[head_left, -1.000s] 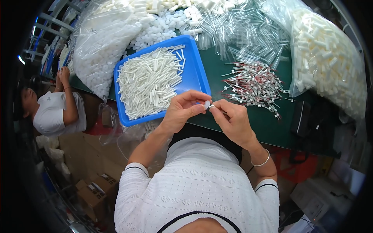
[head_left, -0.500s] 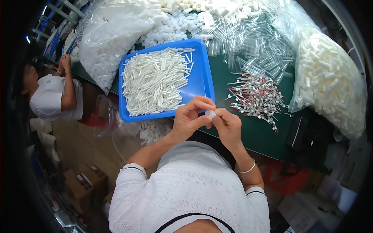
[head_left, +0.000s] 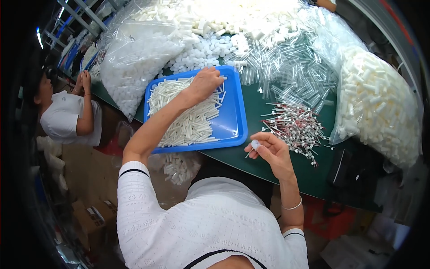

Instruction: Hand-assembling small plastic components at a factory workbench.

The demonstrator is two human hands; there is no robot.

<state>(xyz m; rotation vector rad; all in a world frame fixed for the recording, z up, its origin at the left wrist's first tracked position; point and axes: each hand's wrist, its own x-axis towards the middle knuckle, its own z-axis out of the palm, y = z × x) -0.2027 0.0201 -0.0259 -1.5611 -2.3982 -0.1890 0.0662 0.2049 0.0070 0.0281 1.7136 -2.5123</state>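
My left hand (head_left: 206, 84) reaches over the far part of a blue tray (head_left: 232, 103), its fingers curled down and closed; what lies between the fingertips is hidden. Under and around it, many thin white tubes (head_left: 190, 130) are heaped in the tray. In front of the tray's near right corner, my right hand (head_left: 274, 151) holds a small round whitish cap (head_left: 255, 144) between thumb and fingers. A thin pale stem sticks out below the cap. Right of the tray lies a pile of small red and white wired parts (head_left: 293, 127), close to my right hand.
Loose white caps (head_left: 201, 54) and clear tubes (head_left: 295, 62) cover the green table's (head_left: 233, 159) far side. Bulging plastic bags stand left (head_left: 134, 67) and right (head_left: 376, 98). A black case (head_left: 347, 168) sits at the right. Another person (head_left: 71, 112) sits at the left.
My hands were together at the cap and have parted. The left has moved far and left over the tray; the right keeps the cap, slightly nearer and to the right.
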